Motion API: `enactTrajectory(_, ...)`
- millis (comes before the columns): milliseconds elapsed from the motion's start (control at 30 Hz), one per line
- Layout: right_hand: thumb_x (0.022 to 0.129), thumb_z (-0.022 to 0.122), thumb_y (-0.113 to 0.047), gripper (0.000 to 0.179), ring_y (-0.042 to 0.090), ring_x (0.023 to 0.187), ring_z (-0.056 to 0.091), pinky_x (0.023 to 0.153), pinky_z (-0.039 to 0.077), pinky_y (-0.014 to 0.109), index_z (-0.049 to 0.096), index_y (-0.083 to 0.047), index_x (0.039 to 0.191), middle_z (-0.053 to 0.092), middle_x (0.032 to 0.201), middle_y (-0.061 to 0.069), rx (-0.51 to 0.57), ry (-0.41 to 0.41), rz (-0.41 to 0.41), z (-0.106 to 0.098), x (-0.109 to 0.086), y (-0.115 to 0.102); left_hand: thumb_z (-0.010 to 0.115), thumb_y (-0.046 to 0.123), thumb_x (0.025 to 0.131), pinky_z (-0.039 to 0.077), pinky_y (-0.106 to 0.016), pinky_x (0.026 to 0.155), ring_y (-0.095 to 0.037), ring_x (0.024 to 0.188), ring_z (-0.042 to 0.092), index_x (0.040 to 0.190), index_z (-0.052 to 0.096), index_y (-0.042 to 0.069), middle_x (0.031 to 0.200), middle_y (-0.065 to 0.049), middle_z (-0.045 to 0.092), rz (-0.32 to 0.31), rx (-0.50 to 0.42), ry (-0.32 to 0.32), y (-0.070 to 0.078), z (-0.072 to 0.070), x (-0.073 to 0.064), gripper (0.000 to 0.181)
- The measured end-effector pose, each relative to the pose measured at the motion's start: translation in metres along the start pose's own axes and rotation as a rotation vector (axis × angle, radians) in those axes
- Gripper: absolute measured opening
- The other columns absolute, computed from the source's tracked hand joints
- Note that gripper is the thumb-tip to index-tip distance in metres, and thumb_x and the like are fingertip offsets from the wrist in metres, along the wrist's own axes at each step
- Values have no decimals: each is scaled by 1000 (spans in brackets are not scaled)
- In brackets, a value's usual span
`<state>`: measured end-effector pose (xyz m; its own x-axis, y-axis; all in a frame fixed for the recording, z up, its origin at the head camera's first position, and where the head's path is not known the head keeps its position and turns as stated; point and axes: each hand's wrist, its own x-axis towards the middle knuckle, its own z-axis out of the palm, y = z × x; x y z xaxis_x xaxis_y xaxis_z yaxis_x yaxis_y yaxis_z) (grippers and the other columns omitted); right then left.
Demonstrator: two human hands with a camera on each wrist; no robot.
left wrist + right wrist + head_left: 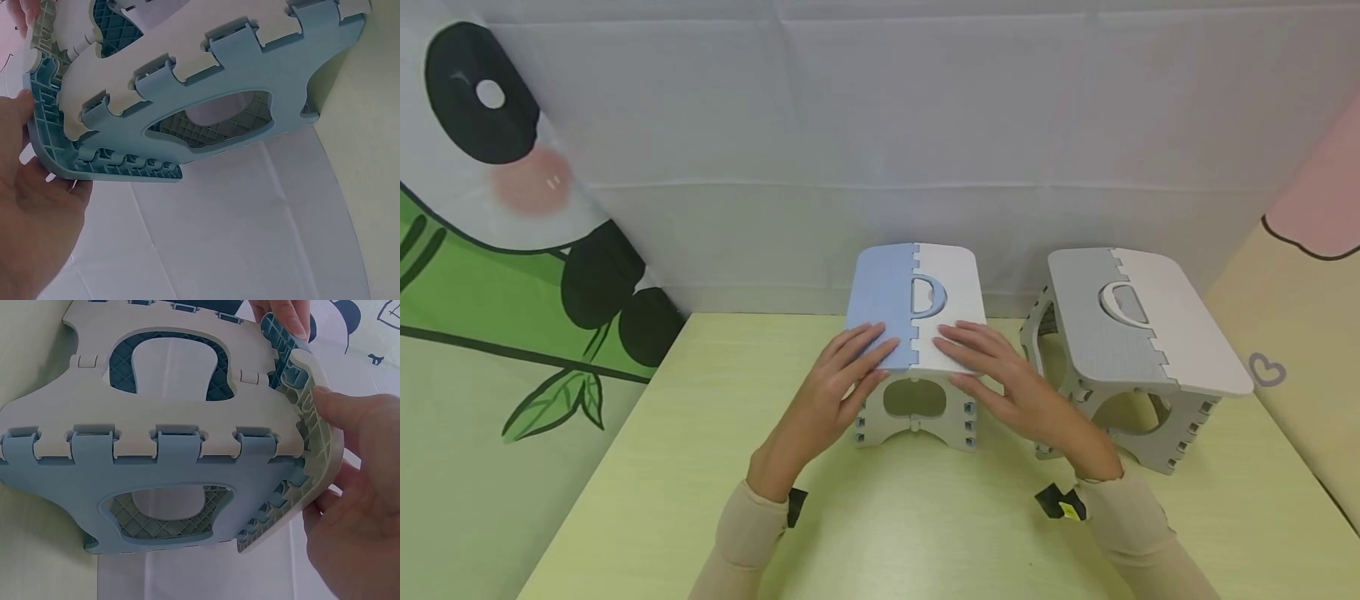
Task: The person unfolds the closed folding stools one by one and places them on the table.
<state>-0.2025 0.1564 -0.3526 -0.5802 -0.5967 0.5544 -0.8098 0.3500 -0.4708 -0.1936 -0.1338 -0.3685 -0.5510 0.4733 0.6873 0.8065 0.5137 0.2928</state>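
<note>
A folding step stool (883, 283) with a half blue, half white top stands unfolded on the table. A D-shaped blue carry handle (940, 297) lies flat in the middle of its top. My left hand (829, 392) rests on the near blue corner, fingers stretched over the top and thumb at the front edge. On the near white corner my right hand (1011, 383) rests the same way. From below, the wrist views show the ribbed underside and the hinged legs (169, 450), with each thumb touching the rim. Some fingertips are hidden behind the top in those views.
A second folding stool (1090, 325), grey and white, stands unfolded to the right. Both stools are on a pale yellow-green table (700, 417). White cloth (925, 125) hangs behind it, and a printed cartoon panel (512, 250) borders the left side.
</note>
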Motion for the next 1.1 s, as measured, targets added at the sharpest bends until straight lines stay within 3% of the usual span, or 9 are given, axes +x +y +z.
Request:
enactTrajectory(233, 95, 69, 2, 54, 38, 146, 36, 122, 29, 47, 56, -6, 147, 50, 153, 14, -1, 14, -7, -1, -2, -2, 70, 12, 99, 42, -49, 113, -37, 135, 49, 136, 65, 2, 143, -20, 57, -20, -12, 50, 4, -1, -1, 38)
enactTrajectory(533, 83, 76, 11, 49, 34, 131, 51, 116, 37, 28, 68, -1, 130, 62, 134, 17, 17, 141, -39, -5, -6, -5, 75, 16, 96, 52, -48, 99, -36, 118, 59, 118, 73, 0, 122, -17, 67, -71, 31, 218, 9, -4, -6, 27)
enactTrajectory(733, 80, 78, 14, 48, 30, 124, 56, 109, 41, 19, 70, -1, 125, 64, 128, 15, 8, 181, -27, -8, -12, -6, 75, 10, 93, 53, -43, 94, -34, 110, 62, 112, 74, 0, 115, -15, 69, -117, 45, 284, 9, -8, -11, 21)
enactTrajectory(967, 79, 80, 14, 44, 28, 116, 59, 103, 44, 17, 72, -1, 120, 66, 122, 14, -21, 239, -31, -9, -17, -6, 75, -1, 88, 52, -39, 90, -33, 102, 65, 109, 75, -1, 110, -14, 70, -126, 81, 382, 5, -11, -18, 20)
enactTrajectory(1100, 76, 79, 17, 45, 27, 110, 62, 101, 46, 18, 71, 0, 117, 67, 118, 13, -27, 290, -38, -9, -21, -6, 74, -2, 88, 52, -37, 89, -32, 100, 65, 108, 75, -1, 106, -13, 71, -169, 92, 409, 4, -12, -23, 20)
